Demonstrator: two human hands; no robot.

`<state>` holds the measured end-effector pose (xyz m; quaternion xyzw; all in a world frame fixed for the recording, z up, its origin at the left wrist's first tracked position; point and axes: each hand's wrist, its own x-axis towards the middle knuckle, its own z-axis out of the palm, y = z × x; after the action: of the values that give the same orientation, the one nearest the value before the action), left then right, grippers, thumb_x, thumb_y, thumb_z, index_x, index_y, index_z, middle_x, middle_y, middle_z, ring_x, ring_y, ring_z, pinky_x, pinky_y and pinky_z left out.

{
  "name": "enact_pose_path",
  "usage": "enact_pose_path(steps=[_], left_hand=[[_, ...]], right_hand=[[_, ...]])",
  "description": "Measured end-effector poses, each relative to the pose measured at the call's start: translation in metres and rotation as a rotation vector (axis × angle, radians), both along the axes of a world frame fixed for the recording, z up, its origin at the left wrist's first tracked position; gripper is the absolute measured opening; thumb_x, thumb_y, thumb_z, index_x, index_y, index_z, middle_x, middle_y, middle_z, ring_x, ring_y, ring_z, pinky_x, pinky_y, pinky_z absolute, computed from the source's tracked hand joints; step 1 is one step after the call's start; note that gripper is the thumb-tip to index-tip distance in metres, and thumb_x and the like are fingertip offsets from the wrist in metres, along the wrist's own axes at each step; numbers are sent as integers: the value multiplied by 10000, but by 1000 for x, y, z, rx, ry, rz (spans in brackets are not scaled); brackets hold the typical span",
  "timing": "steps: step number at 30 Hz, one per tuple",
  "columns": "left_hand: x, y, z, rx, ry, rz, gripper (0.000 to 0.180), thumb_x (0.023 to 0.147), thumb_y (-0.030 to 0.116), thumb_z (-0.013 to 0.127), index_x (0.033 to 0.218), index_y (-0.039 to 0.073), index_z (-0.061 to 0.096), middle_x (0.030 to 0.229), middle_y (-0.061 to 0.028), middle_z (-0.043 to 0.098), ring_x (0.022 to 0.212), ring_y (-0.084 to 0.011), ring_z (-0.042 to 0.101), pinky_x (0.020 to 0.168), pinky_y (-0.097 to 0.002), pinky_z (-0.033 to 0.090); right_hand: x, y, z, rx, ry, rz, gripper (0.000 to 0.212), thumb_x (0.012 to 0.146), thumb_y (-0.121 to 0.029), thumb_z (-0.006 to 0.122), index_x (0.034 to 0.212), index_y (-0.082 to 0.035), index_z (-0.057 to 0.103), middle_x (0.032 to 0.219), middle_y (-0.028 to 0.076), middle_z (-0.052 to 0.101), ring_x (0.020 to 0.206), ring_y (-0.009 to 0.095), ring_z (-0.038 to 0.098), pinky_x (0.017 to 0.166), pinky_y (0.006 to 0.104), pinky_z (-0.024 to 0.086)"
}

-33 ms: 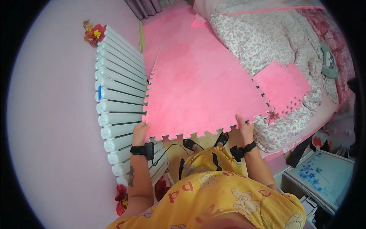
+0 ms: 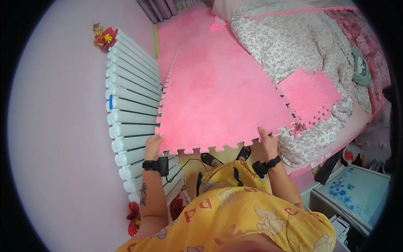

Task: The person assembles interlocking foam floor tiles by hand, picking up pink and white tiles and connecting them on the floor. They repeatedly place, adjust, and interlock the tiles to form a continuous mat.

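Observation:
A large pink interlocking foam mat with toothed edges spans the middle of the view, its near edge raised above the floor. My left hand grips its near left corner beside the radiator, thumb on top. At the near right part of that edge, my right hand holds the mat the same way, thumb on the upper face. The fingers of both hands are hidden beneath it. A smaller pink foam mat piece lies on the bed, along the large mat's right edge.
A white radiator lines the left wall, with red artificial flowers at its far end. On the right stands a bed with a floral quilt. A glass-topped cabinet sits near right. My sandalled feet are on the wooden floor.
Almost nothing differs. The view has shifted very slightly, and both hands keep their hold on the mat's near edge.

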<state>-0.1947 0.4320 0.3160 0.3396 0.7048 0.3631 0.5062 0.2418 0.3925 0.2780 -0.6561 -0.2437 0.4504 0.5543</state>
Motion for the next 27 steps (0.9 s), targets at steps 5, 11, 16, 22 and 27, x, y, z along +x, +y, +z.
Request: enact_pose_path(steps=[5,11,16,22,27], left_hand=[[-14,-20,48,70,-14,-45,384,834,79,646,1116,-160,545,980,-109,641,868,-139,596,790,-270,466],[-27,-49,77,57,-99,-28,369,841,67,626,1119,-162,541,978,-115,642,849,-144,606,766,-274,481],[-9,-83,93,11,-155,-52,317,854,56,600,1109,-129,560,955,-100,643,827,-139,612,754,-267,481],[6,-114,108,23,-357,-24,207,877,62,570,1035,-69,597,944,-89,651,817,-131,621,739,-260,485],[-3,-127,128,65,-429,-58,190,883,59,554,1032,-53,596,944,-96,656,797,-140,631,716,-264,503]], right_hand=[[-12,-29,51,56,-28,76,280,813,-148,705,1002,9,572,939,55,599,828,138,567,714,300,481],[-12,-62,82,44,13,146,215,818,-135,694,957,-10,587,877,31,604,756,126,567,623,285,474],[11,-81,110,45,-78,195,186,819,-104,680,964,-24,596,880,23,609,771,123,571,653,278,467],[23,-95,151,-59,90,70,166,810,-92,674,932,7,619,843,40,633,729,127,588,604,286,476],[15,-109,188,-126,-100,175,139,824,-116,650,874,13,639,785,52,642,632,142,593,498,272,457]])
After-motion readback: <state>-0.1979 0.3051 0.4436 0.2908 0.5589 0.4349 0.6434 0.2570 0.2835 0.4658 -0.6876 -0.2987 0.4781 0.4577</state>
